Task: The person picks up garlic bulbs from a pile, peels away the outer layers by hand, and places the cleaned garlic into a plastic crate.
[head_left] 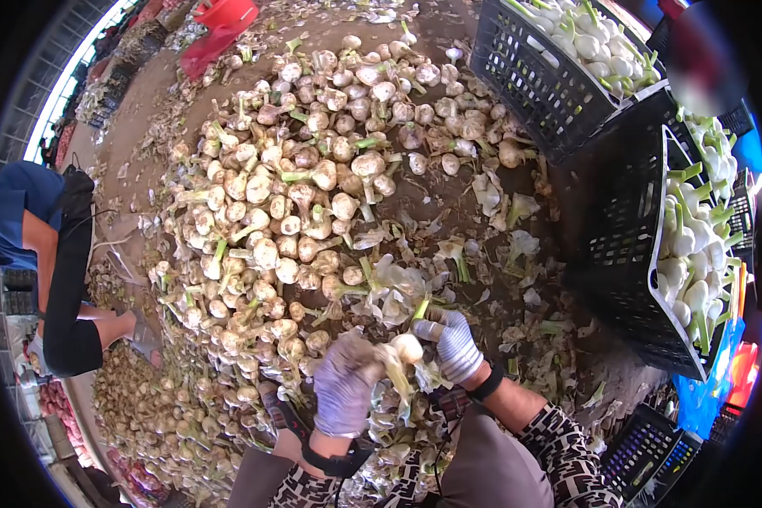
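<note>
Both hands wear pale gloves. At the lower centre, my left hand [347, 385] has its fingers closed on loose skin hanging beside a garlic bulb [407, 348]. My right hand [455, 343] is wrapped round the bulb's green stem [421, 309], which points up. The bulb lies between the two hands, its surface white and smooth. Just above them is a clump of peeled garlic skins [394, 292] on the ground. A large pile of unpeeled garlic bulbs [288, 203] spreads to the left and beyond my hands.
Black crates [626, 229] on the right hold white garlic with green stems [694, 254]; another crate [533, 76] stands at the upper right. A red bucket [227, 12] is at the top left. A person in blue [25, 199] sits at the far left.
</note>
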### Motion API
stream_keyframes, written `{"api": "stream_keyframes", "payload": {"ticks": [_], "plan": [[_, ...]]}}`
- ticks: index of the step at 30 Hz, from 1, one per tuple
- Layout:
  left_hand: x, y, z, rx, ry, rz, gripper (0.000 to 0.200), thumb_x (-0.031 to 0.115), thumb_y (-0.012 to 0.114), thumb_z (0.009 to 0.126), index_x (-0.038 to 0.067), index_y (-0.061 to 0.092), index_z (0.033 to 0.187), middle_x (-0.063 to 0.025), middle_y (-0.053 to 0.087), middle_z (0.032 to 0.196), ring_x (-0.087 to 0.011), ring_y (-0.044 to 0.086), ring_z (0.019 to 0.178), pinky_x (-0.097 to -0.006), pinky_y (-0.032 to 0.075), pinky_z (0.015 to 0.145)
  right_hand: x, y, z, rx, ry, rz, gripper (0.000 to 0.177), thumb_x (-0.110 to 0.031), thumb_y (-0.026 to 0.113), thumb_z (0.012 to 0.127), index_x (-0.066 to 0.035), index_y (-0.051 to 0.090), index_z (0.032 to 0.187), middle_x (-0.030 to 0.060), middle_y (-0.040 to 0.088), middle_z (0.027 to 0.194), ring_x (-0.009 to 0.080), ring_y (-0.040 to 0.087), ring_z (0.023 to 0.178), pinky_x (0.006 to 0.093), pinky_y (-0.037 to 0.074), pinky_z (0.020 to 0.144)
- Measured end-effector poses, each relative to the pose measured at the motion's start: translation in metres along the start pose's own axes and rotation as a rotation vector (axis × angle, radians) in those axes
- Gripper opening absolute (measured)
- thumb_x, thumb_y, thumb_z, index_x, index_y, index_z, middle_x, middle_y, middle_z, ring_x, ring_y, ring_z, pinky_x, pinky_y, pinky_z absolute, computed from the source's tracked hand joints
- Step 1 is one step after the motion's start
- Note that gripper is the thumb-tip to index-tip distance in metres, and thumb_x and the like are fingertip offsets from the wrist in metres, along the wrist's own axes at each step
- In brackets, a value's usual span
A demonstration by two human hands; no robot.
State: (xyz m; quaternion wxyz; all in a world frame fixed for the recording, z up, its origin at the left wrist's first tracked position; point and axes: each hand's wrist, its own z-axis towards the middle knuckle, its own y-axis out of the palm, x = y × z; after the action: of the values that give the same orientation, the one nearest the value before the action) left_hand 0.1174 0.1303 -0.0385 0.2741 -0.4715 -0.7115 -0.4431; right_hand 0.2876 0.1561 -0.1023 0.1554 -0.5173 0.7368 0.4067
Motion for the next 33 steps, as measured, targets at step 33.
{"api": "stream_keyframes", "payload": {"ticks": [33], "plan": [[-0.055,-0.093,0.013,0.322,-0.328,0.292,0.032,0.028,0.054,0.082,-0.003,0.061,0.078,-0.0097,0.055,0.055,-0.0195,0.053,0.044,-0.0272,0.041,0.040,-0.009,-0.001,0.000,-0.006,0.220,0.448,0.010,-0.014,0.057,0.083,-0.004,0.060,0.084,0.0017,0.060,0.070,0.0118,0.055,0.057,0.0239,0.044,0.049]]}}
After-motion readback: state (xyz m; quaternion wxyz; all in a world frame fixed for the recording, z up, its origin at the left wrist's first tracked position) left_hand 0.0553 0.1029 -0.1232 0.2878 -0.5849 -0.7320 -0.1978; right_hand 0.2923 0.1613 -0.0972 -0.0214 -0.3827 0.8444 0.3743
